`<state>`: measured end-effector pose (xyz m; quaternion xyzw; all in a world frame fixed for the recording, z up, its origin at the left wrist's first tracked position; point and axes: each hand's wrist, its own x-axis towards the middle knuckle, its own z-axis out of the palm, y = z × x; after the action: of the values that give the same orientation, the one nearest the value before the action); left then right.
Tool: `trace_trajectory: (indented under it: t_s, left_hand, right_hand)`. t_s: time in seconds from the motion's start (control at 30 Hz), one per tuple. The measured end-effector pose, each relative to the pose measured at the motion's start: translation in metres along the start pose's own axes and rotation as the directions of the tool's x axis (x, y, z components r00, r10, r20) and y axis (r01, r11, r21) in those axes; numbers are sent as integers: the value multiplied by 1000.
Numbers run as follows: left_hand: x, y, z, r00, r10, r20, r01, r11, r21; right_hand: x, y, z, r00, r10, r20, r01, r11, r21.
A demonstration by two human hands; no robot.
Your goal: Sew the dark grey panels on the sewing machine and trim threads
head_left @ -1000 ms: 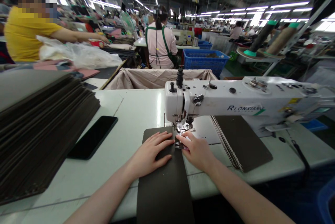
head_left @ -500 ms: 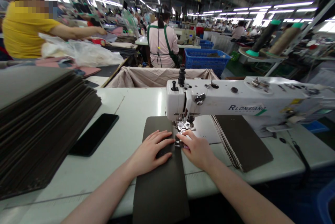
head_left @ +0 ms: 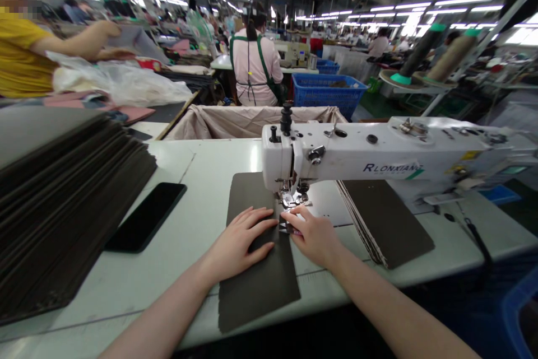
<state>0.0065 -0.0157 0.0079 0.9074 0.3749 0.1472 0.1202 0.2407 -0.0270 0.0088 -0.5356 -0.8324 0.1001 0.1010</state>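
A dark grey-brown fabric panel [head_left: 260,297] lies under the presser foot [head_left: 290,199] of a white sewing machine [head_left: 336,149]. My left hand [head_left: 244,238] rests flat on the panel with fingers spread. At the panel's right edge, just in front of the presser foot, my right hand [head_left: 311,233] is closed around small thread snips [head_left: 284,228]. Their pointed blades show past the fingers toward the left, and most of the handle is hidden in the palm. Right of that hand lies a stack of similar panels [head_left: 386,219], partly beneath the machine arm.
A tall stack of dark panels [head_left: 63,191] fills the table's left side, beside a black phone [head_left: 147,216]. Behind the table hangs a beige cloth-lined bin [head_left: 227,122]. Blue baskets [head_left: 328,93], thread cones [head_left: 420,56] and co-workers at other stations stand beyond.
The panel has slid forward under the presser foot; its near edge now lies on the table. Both hands keep nearly the same place. The co-worker at left has shifted, and the view has turned slightly.
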Motion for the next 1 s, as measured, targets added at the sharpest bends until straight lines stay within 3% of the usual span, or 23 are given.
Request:
trace_trajectory:
  t_s: [1.0]
  left_hand:
    - [1, 0, 1, 999, -40, -32, 39, 999, -20]
  right_hand:
    - [0, 0, 2, 1000, 2, 0, -2, 1000, -4]
